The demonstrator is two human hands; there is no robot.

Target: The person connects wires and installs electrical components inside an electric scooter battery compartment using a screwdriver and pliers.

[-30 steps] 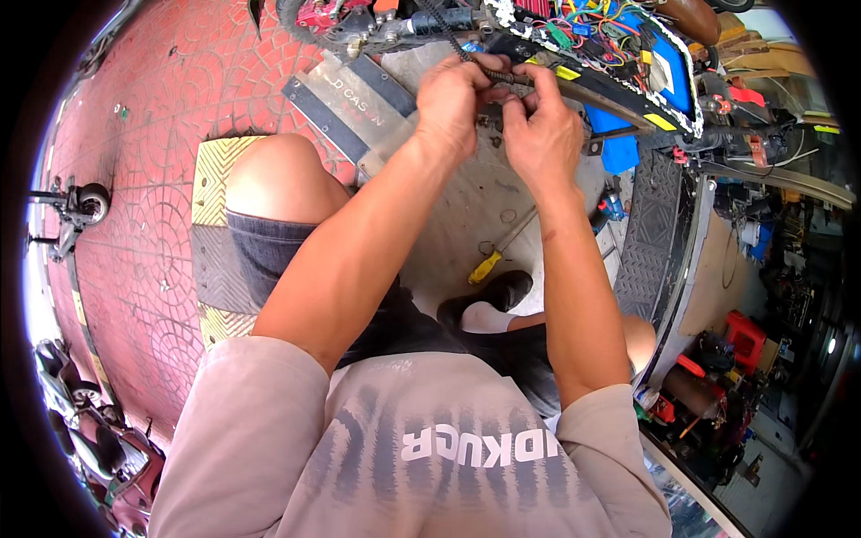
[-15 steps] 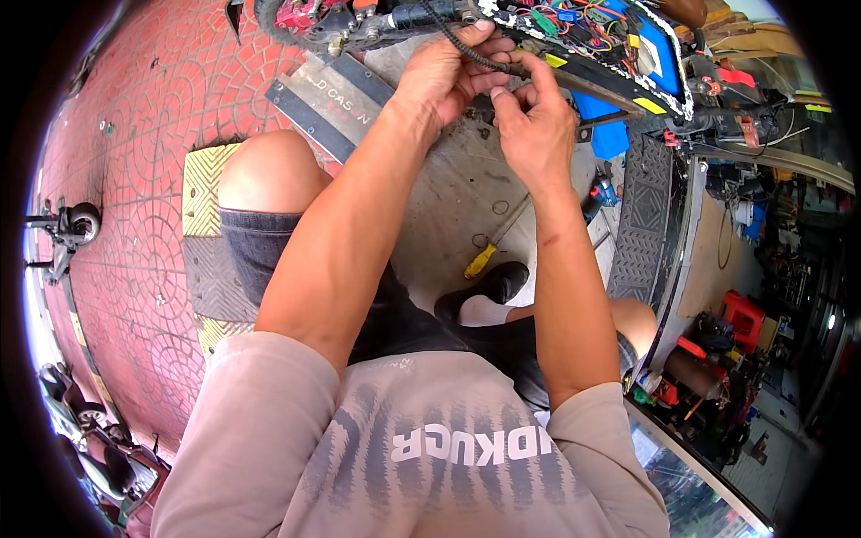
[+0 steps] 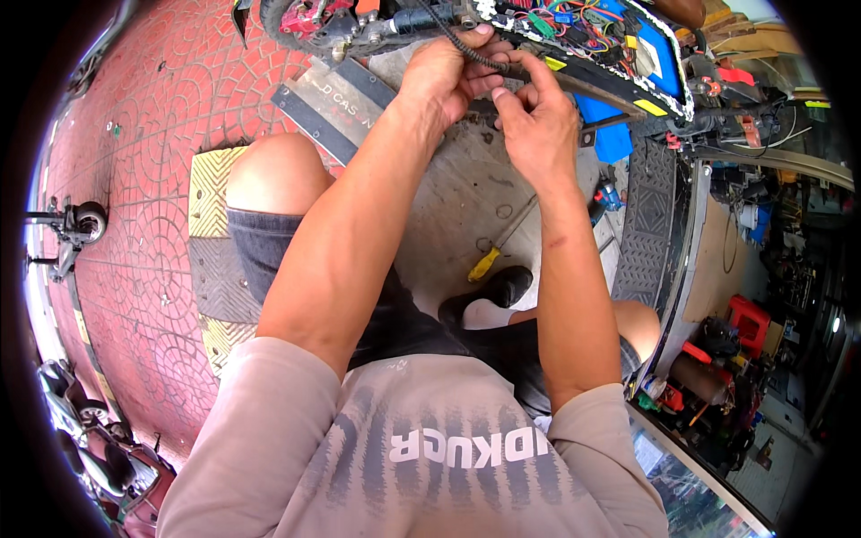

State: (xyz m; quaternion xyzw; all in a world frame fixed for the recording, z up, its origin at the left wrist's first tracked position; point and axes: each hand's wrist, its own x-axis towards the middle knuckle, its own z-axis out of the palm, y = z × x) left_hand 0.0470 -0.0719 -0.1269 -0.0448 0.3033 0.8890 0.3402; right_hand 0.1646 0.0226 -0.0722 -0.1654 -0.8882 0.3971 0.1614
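Observation:
Near the top centre, my left hand (image 3: 439,76) is closed around a black spiral-wrapped cable (image 3: 462,43), thumb up along it and fingers curled beneath. Just to the right, my right hand (image 3: 543,125) has its bent index finger at the cable's lower part, its thumb a little below. Behind them lies an open scooter deck (image 3: 583,36) packed with coloured wires, a blue panel and white sealant along its rim. A metal plate with dark side strips (image 3: 336,108) is left of my hands. A yellow-handled screwdriver (image 3: 484,264) lies on the grey ground below.
Red paving (image 3: 126,224) and yellow-black ramp blocks (image 3: 211,193) are at the left, with a small-wheeled scooter (image 3: 81,224) and parked scooters (image 3: 85,421) at the edge. A blue tool (image 3: 608,193) lies right of my forearm. A cluttered workshop with a red stool (image 3: 746,327) fills the right.
Compared with a second ago, my left hand has moved up and left, its thumb raised along the cable. My right thumb has dropped slightly away from the fingers of my left hand.

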